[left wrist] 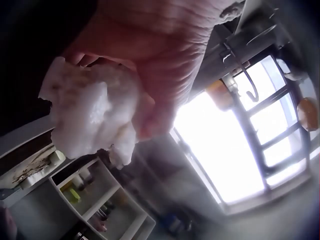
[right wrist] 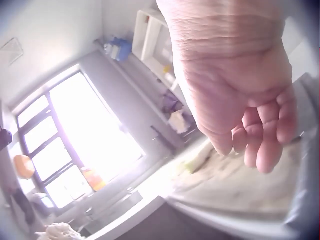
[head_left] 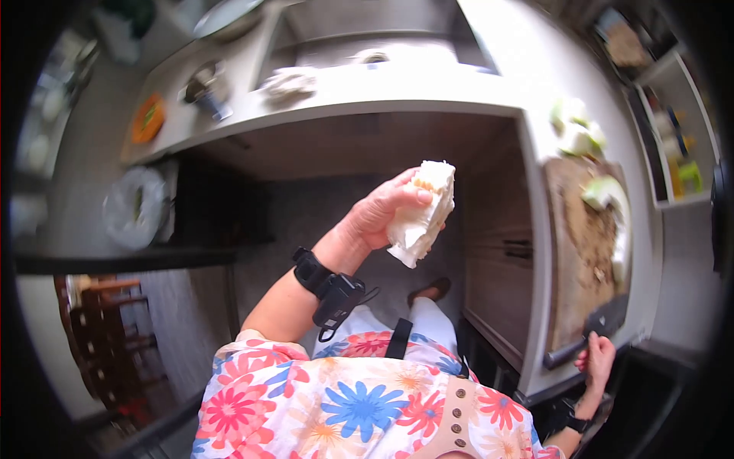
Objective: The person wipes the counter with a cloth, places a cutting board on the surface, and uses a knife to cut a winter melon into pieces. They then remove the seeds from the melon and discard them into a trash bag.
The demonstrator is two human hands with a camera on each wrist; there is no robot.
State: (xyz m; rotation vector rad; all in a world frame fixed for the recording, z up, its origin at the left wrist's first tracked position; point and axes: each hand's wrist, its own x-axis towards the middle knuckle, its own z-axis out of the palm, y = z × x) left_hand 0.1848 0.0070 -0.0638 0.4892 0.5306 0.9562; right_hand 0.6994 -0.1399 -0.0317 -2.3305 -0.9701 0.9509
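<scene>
In the head view my left hand (head_left: 382,210) grips a chunk of white melon pith (head_left: 423,222), ragged and spongy with pale yellowish bits, above the floor in front of the counter. The left wrist view shows this pith (left wrist: 92,112) close up, held between thumb and fingers. My right hand (head_left: 599,361) hangs at the counter's near right corner, just beside the handle of a dark-bladed cleaver (head_left: 609,315). Its fingers (right wrist: 270,122) curl loosely around nothing in the right wrist view. The cleaver lies on a wooden cutting board (head_left: 566,252) with a curved slice of green-rinded white melon (head_left: 621,229).
More melon pieces (head_left: 577,130) sit behind the board. A bin lined with a plastic bag (head_left: 136,208) stands at the left. The sink (head_left: 474,46) is set in the far counter, with a crumpled white thing (head_left: 289,83) at its edge and a cut pumpkin (head_left: 149,118) further left.
</scene>
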